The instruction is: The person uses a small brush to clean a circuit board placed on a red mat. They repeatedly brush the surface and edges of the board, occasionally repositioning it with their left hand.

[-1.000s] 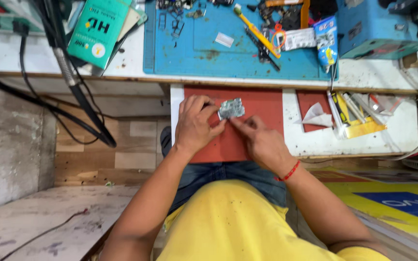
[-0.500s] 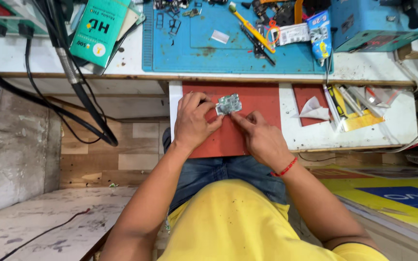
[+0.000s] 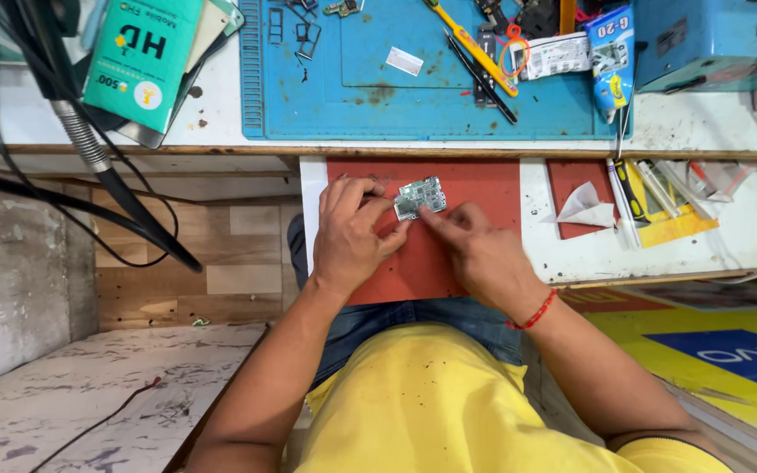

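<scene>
A small silver-green circuit board [image 3: 420,196] lies on a dark red mat [image 3: 475,188] on a pulled-out white drawer shelf [image 3: 729,236]. My left hand [image 3: 350,235] pinches the board's left edge with thumb and fingers. My right hand [image 3: 477,252], a red thread on its wrist, presses a fingertip against the board's lower right edge. Both hands rest over the red mat, just above my lap.
A blue work mat [image 3: 396,96] on the bench holds a yellow-handled tool [image 3: 470,48], tweezers [image 3: 482,79] and small parts. A green box [image 3: 142,57] and black cables [image 3: 124,197] lie at left. Tools and a folded white paper [image 3: 584,206] sit at right.
The view has shifted slightly. My hands stay on the board; the right fingertip has slid closer along the board's lower edge.
</scene>
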